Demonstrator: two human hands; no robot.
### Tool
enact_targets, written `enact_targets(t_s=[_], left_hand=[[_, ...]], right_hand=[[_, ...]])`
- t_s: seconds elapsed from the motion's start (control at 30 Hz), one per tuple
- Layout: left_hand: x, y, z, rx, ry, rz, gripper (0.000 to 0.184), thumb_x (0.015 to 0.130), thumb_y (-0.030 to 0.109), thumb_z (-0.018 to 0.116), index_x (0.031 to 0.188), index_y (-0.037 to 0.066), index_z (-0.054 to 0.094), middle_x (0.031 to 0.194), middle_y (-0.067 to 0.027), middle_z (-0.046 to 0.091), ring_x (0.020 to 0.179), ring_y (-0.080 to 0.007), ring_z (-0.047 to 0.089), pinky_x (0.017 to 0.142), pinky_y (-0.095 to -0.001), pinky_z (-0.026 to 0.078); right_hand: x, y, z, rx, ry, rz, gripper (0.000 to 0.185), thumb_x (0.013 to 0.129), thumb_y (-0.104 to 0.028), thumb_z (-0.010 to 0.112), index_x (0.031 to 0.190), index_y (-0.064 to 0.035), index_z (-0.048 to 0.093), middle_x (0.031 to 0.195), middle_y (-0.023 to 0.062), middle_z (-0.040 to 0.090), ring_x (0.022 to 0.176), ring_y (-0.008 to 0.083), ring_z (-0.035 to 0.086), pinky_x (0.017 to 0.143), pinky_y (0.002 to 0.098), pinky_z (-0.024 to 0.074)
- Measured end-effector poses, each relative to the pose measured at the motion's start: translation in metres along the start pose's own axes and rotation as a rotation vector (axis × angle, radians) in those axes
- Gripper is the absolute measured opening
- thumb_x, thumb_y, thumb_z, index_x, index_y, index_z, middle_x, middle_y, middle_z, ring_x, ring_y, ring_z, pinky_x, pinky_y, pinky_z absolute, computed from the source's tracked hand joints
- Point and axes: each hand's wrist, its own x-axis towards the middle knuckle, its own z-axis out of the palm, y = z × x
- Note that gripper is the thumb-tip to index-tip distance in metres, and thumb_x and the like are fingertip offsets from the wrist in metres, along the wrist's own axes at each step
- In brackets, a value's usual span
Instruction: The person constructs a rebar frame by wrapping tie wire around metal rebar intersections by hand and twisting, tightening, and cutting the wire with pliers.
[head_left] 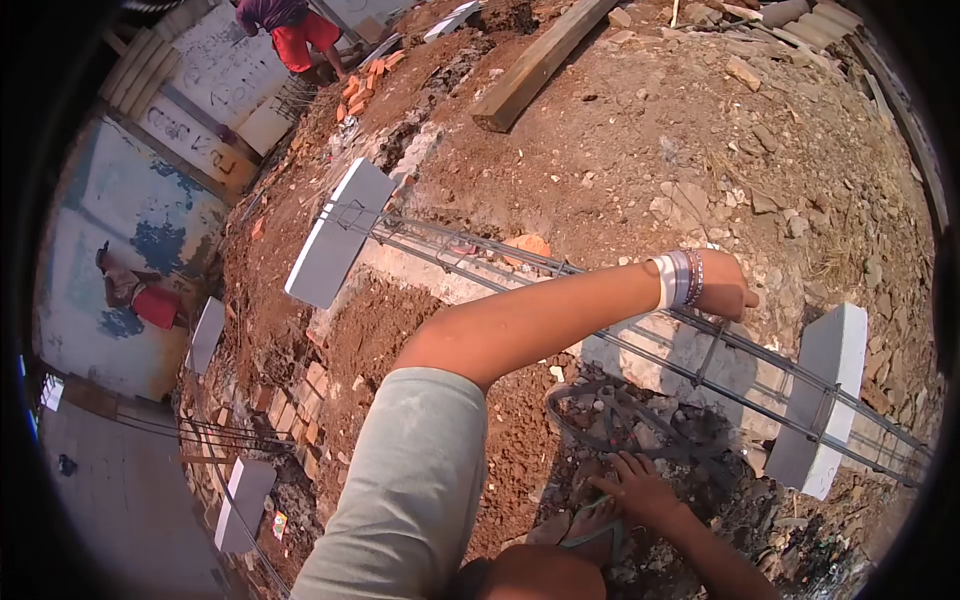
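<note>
My left hand point(724, 286), with bracelets and a white band at the wrist, is closed just above a long steel rebar cage point(712, 350). Its curled fingers face away, so whatever they hold is hidden. Lower down, my right hand point(637, 490) has its fingers spread beside my sandalled foot point(597, 520). A dark loop of strap or cable point(575, 425) lies on the soil near that hand. The cage runs diagonally through two upright white-edged grey boards, one at the left point(342, 235) and one at the right point(825, 400).
Beyond the cage, a thick wooden beam point(530, 80) rests on rubble. A person in red shorts point(300, 40) bends near orange bricks point(362, 88); another person point(145, 290) is at the left by a painted wall point(125, 210). More boards point(245, 505) stand at lower left.
</note>
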Motion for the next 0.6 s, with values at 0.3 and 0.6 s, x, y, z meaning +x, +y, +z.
enact_targets(t_s=[0.3, 0.6], left_hand=[[0.041, 0.02, 0.007, 0.481, -0.09, 0.078, 0.011, 0.081, 0.014, 0.07, 0.089, 0.012, 0.078, 0.089, -0.0061, 0.077, 0.084, -0.0266, 0.075, 0.066, -0.042, 0.06], [0.046, 0.023, -0.001, 0.501, -0.181, 0.108, 0.017, 0.086, 0.015, 0.067, 0.096, 0.012, 0.08, 0.094, -0.007, 0.078, 0.089, -0.0288, 0.075, 0.069, -0.0413, 0.06]], right_hand=[[0.025, 0.055, 0.035, -0.222, 0.028, -0.405, 0.045, 0.089, -0.015, 0.058, 0.133, -0.0204, 0.054, 0.129, 0.011, 0.056, 0.134, 0.0313, 0.048, 0.115, 0.0484, 0.0357], [0.069, 0.039, 0.033, -0.15, 0.211, -0.281, 0.038, 0.093, -0.017, 0.052, 0.13, -0.0164, 0.062, 0.12, 0.0087, 0.059, 0.122, 0.0292, 0.054, 0.11, 0.0448, 0.0374]])
